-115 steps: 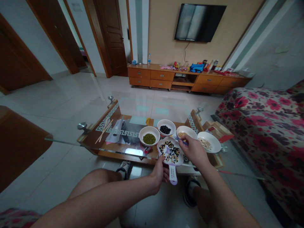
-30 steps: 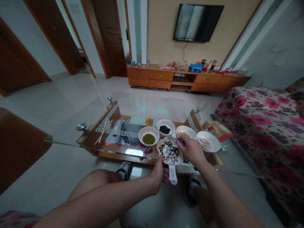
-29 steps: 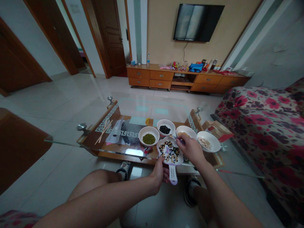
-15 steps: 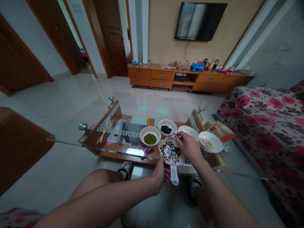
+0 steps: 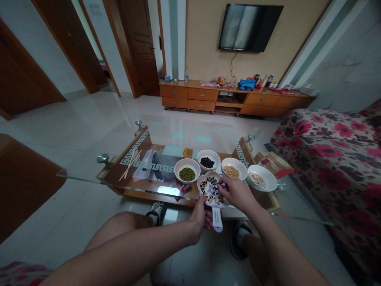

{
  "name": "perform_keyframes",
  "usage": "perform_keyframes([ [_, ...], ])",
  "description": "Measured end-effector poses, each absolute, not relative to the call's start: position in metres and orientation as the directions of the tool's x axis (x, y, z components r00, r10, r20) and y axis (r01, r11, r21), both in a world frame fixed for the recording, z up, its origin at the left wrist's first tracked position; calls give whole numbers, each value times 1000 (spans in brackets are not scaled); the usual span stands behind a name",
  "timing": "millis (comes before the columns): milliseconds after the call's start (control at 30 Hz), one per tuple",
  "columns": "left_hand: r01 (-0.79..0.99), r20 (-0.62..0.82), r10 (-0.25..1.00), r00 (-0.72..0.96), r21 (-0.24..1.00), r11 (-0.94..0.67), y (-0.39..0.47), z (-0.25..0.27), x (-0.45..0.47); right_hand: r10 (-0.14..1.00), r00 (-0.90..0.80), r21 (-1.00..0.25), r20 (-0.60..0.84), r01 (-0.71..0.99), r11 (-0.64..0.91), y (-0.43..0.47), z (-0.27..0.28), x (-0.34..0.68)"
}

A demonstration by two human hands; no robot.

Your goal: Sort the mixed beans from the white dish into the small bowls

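My left hand grips a white and lilac dish by its lower left edge, thumb on the rim and fingers beneath. Its short handle points towards me, and mixed black, yellow and green beans lie scattered in it. Over the right side of the dish, my right hand pinches thin dark tweezers, their tips down among the beans. Whether they grip a bean is too small to see. Just beyond stand white bowls of green beans, black beans, yellow beans and pale flat pieces.
The bowls stand on a glass-topped coffee table. Wooden chopsticks and a plastic wrapper lie at its left. A brown paper bag is behind the rightmost bowl. A flowered sofa is at right, a low cabinet beyond.
My right hand has drawn the tweezers back from the black-bean bowl to above the dish. The yellow beans now show fully. My left hand keeps its hold on the dish.
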State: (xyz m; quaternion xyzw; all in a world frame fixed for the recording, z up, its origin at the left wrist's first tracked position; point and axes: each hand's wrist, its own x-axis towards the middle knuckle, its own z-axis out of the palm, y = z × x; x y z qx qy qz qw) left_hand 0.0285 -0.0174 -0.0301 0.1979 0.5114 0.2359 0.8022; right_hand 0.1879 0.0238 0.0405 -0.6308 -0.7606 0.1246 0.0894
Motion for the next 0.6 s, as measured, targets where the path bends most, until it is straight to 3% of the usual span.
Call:
perform_keyframes([
  [600, -198, -723, 588, 363, 556, 807, -17, -30, 29, 963, -253, -264, -89, 938, 222, 25, 36, 183],
])
